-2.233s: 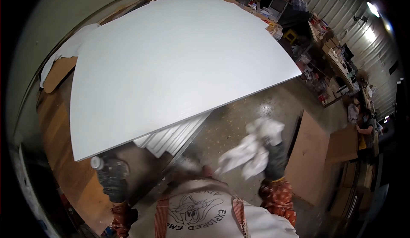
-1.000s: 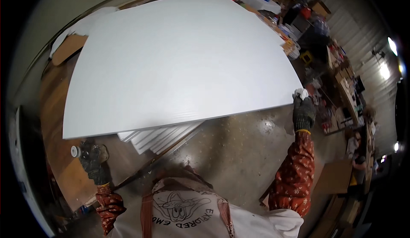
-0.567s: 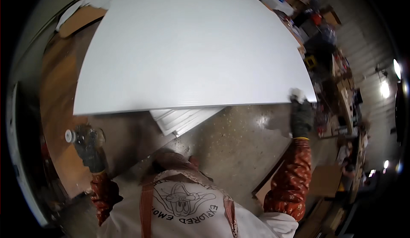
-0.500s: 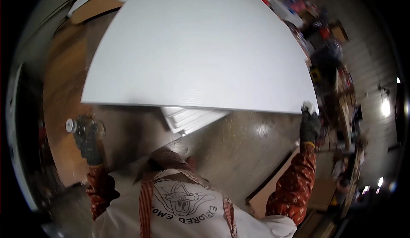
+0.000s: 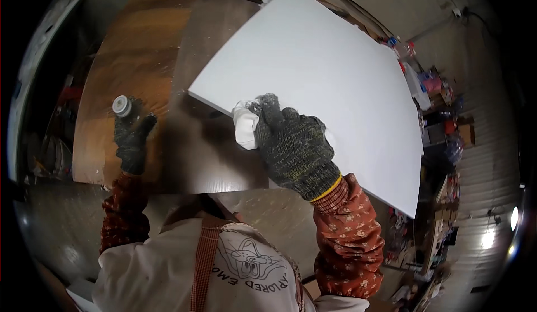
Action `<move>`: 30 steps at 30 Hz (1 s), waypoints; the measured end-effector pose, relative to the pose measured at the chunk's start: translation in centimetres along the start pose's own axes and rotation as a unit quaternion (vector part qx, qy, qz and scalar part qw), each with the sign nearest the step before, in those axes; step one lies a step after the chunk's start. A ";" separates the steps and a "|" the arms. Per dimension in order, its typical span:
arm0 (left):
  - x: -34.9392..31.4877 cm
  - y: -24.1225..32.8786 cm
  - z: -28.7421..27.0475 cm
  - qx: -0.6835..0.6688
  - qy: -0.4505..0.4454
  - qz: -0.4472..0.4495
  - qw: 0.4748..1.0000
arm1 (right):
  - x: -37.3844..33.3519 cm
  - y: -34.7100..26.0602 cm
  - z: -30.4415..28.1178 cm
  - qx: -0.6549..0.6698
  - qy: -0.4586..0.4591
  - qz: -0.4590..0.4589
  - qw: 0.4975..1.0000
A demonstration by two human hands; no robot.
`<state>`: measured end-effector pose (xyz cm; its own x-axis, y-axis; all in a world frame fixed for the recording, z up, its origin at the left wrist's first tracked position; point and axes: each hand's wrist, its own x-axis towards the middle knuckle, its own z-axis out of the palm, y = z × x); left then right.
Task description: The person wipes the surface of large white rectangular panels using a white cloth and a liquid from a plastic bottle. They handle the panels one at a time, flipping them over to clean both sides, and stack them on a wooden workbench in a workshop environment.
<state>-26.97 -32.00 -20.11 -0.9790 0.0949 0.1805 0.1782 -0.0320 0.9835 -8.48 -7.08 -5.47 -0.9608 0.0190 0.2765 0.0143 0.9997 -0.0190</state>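
A big white panel (image 5: 330,82) fills most of what I see, lying flat and angled across a brown wooden table (image 5: 134,60), its near corner jutting over the darker part of the top and its far right edge hanging out past the table toward the cluttered shelves (image 5: 442,122) along the wall. Below that, bare concrete floor (image 5: 274,222) shows between the table's edge and the person's apron.

The right hand (image 5: 291,144), in a dark knitted glove, is pressed down on the panel's near edge, fingers curled over a crumpled white rag (image 5: 246,123) that sits right at the corner, touching the board. The left hand (image 5: 133,135), gloved the same, is well apart from the panel, out over the table, closed around a small container with a round pale cap (image 5: 121,105).

To my eye the risk lies in the overhang: a hard push on the unsupported part could tip or slide the whole sheet off the table. The rag sits so close to the corner that it may slip off the edge. The container is held out of the person's line of sight, so a tilt could spill onto the wood.
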 end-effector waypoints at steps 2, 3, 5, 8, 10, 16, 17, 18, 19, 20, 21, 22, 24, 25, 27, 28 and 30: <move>0.2 -0.3 -0.6 0.051 -0.004 0.021 0.998 | 1.1 0.0 -0.9 0.073 -0.117 0.059 0.989; 0.4 -0.2 -1.1 0.065 -0.004 0.022 0.998 | 0.7 0.5 -1.3 0.053 -0.112 0.039 0.992; 0.8 -0.6 -2.3 0.120 0.012 0.047 0.992 | 0.8 1.9 -0.1 -0.061 -0.006 -0.103 0.993; 1.1 -1.9 -2.8 0.202 0.022 0.065 0.977 | 2.4 0.0 0.8 -0.062 0.057 -0.057 0.995; 1.5 -1.8 -2.7 0.216 0.030 0.039 0.975 | 4.6 -1.0 3.5 -0.140 0.091 -0.102 0.981; 2.2 -4.2 -4.3 0.080 0.025 0.066 0.994 | 4.8 -1.4 2.5 -0.148 0.052 -0.201 0.967; 1.7 -2.6 -3.4 0.113 0.022 0.091 0.989 | 4.2 -1.3 2.4 -0.188 0.058 -0.228 0.954; 1.7 -2.3 -3.2 0.099 0.016 0.079 0.992 | 3.9 -1.4 2.4 -0.228 0.064 -0.254 0.938; 1.6 -2.2 -2.8 0.085 0.010 0.067 0.994 | 4.6 -1.8 2.9 -0.244 0.097 -0.267 0.927; 1.7 -1.7 -2.4 0.071 -0.012 0.060 0.996 | 5.0 -3.2 3.1 -0.195 0.075 -0.202 0.957; 1.9 -2.0 -2.1 0.074 -0.027 0.080 0.994 | 5.5 -4.5 3.5 -0.141 0.062 -0.137 0.978; 2.1 -2.8 -2.3 0.075 -0.040 0.100 0.991 | 6.0 -4.8 3.6 -0.169 0.032 -0.154 0.973; 2.8 -4.3 -3.3 0.147 -0.060 0.154 0.975 | 7.2 -5.2 2.5 -0.246 0.134 -0.226 0.933; 3.1 -4.9 -3.8 0.211 -0.070 0.190 0.956 | 6.6 -4.6 3.0 -0.233 0.162 -0.233 0.930; 3.0 -5.1 -4.2 0.325 -0.077 0.209 0.919 | 5.3 -3.7 2.2 -0.153 0.094 -0.202 0.963; 2.9 -5.1 -4.3 0.328 -0.081 0.208 0.918 | 4.5 -3.0 1.8 -0.112 0.059 -0.183 0.975; 3.2 -5.7 -4.6 0.292 -0.094 0.192 0.932 | 2.7 -2.1 2.9 -0.102 0.111 -0.115 0.982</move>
<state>-31.61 -36.13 -25.16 -0.8064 0.3630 0.4668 0.5901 0.4428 0.6751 -11.87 -9.20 -7.52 -0.8612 -0.2284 0.4540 -0.1202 0.9595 0.2547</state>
